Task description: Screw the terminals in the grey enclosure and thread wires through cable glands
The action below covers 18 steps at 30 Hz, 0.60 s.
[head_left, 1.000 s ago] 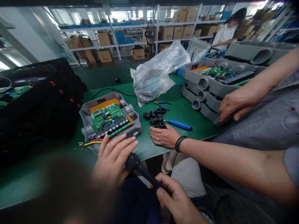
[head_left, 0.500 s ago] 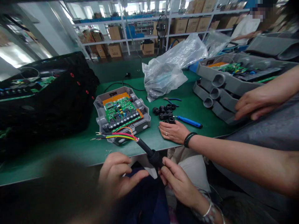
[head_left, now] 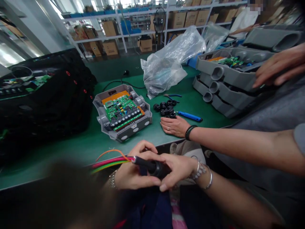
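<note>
A black cable (head_left: 143, 163) lies between my hands, just in front of the bench edge. From its stripped end, red, yellow-green and orange wires (head_left: 108, 162) run out to the left. The black cable gland (head_left: 157, 169) on it is partly covered by fingers. My left hand (head_left: 133, 175) is curled round the gland from the left, thumb below it. Closed round the gland's other side is my right hand (head_left: 178, 167). Beyond them, a grey housing (head_left: 128, 132) with a green circuit board (head_left: 122, 111) rests on the bench.
A co-worker's hand (head_left: 175, 125) lies on the bench beside several black cable glands (head_left: 166, 108). A blue-handled tool (head_left: 190, 116), pliers (head_left: 172, 95) and a plastic bag (head_left: 164, 74) lie behind. Stacked grey housings (head_left: 228, 86) stand right, black housings (head_left: 59, 95) left.
My left hand has moved from beside the cable onto the gland. Both hands and the cable are closer together, and the wires have swung lower, off the housing. The co-worker's other hand has risen.
</note>
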Available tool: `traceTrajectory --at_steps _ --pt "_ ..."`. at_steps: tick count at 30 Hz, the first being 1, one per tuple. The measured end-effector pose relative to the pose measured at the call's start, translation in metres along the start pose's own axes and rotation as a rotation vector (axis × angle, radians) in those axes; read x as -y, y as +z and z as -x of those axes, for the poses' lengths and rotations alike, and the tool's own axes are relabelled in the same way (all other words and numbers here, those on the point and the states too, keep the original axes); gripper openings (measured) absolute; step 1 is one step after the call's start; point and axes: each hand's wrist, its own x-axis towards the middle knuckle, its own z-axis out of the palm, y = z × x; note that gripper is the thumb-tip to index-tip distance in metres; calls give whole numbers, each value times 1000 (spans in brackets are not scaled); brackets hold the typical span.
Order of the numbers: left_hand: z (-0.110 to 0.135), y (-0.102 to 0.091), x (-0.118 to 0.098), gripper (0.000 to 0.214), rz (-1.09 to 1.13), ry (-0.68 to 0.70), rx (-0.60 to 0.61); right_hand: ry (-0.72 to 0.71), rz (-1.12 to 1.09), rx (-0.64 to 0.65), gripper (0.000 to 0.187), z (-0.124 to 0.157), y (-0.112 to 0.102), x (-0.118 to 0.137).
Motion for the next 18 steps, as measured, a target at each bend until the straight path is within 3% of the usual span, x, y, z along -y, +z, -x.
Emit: traceTrajectory --at_steps 2,3,5,6,7,10,12,15,18 --pt "-2 -10 -6 55 -231 88 28 72 50 95 36 -6 1 7" --pt "-4 -12 -8 56 -331 141 58 68 41 75 34 -8 -1 10" --pt "-7 -13 -11 60 -463 266 145 -26 -36 -144 34 -8 -13 17" --pt "-9 -12 -12 61 -495 334 190 -123 -112 -376 36 -6 -24 22" --pt "-10 -9 -12 62 -510 391 227 -172 -156 -504 36 -3 -38 27" --pt "-9 -1 -9 58 -500 476 262 -223 -318 -668 45 13 -79 37" --pt "-5 3 -7 56 -476 467 228 -175 -453 -703 51 31 -94 37" --pt "2 5 -5 56 -455 434 127 -49 -534 -769 67 73 -93 27" --pt "8 2 -5 55 -468 391 67 96 -402 -903 96 113 -72 17"
